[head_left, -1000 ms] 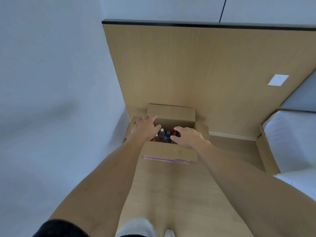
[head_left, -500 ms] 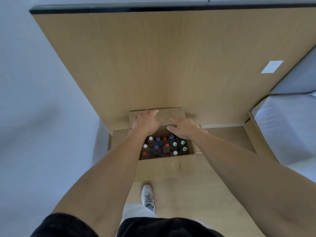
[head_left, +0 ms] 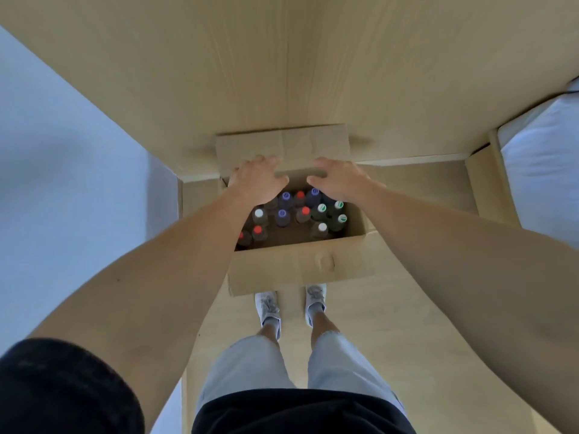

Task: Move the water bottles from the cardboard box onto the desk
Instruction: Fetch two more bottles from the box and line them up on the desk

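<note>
Both hands, the left hand point(head_left: 255, 180) and right hand point(head_left: 340, 180), are spread flat and holding nothing, pressing the far flap point(head_left: 282, 145) of the cardboard box point(head_left: 297, 267). The water bottles point(head_left: 297, 214) sit upright just below the hands, packed tight. Risk: that flap could spring forward, and yanking one bottle might tip its neighbours.

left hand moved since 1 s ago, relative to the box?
Yes. The left hand has gone from over the bottles at the box's near-left side to the far flap of the cardboard box, its fingers now lying on the flap's fold.
</note>
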